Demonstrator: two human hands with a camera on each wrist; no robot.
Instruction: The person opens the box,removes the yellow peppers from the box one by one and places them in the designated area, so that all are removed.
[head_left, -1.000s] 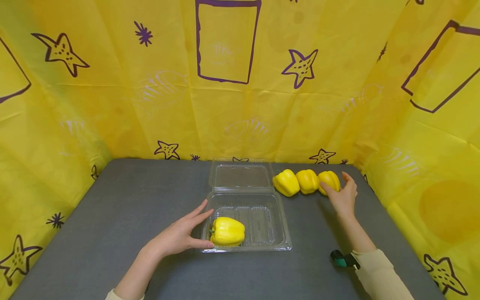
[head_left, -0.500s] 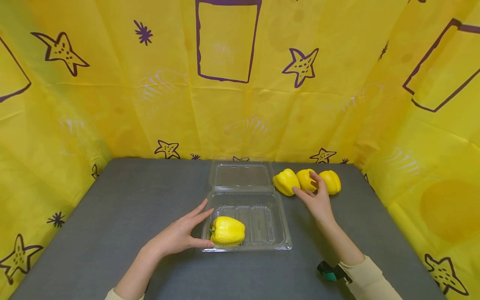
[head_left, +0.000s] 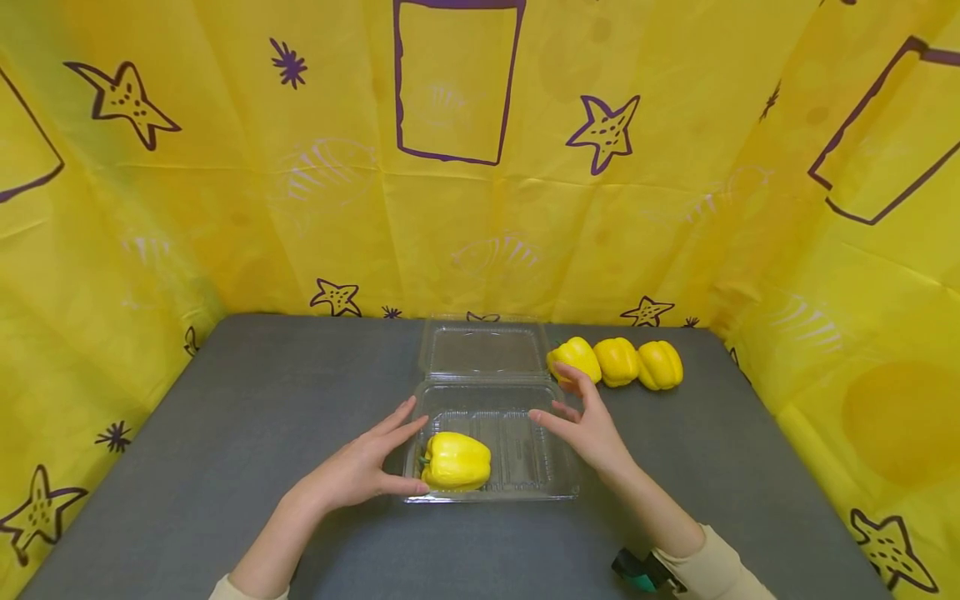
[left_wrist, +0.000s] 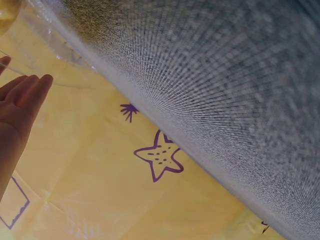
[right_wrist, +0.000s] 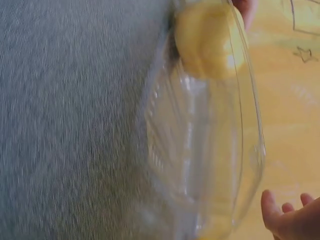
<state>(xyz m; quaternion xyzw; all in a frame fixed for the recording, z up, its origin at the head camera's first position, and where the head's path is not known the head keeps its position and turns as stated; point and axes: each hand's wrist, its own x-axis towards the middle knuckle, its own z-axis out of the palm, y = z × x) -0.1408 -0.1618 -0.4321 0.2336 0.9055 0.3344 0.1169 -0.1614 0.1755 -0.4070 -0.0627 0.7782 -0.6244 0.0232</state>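
Observation:
A clear plastic clamshell container (head_left: pixel 510 498) lies with its lid (head_left: pixel 483 350) folded back. In its front left corner sits a yellow bell pepper (head_left: pixel 456 461), lying on its side with the green stem to the left. My left hand (head_left: pixel 352 473) rests at the container's left edge, fingers extended, thumb on the front rim beside the pepper. Over the right side of the container hovers my right hand (head_left: pixel 592 425), fingers apart and nothing between them. The right wrist view shows the container from the side, with the pepper (right_wrist: pixel 210 40) and my right hand (right_wrist: pixel 295 217) apart from its rim.
Three more yellow bell peppers stand in a row at the back right: one beside the lid (head_left: pixel 576 354), a middle one (head_left: pixel 617 362) and a right one (head_left: pixel 661 365). A yellow patterned cloth (head_left: pixel 480 208) encloses the grey table (head_left: pixel 300 367).
My right hand has moved left and nearer, from the rightmost pepper along the row to above the container. My left hand and the peppers have stayed in place.

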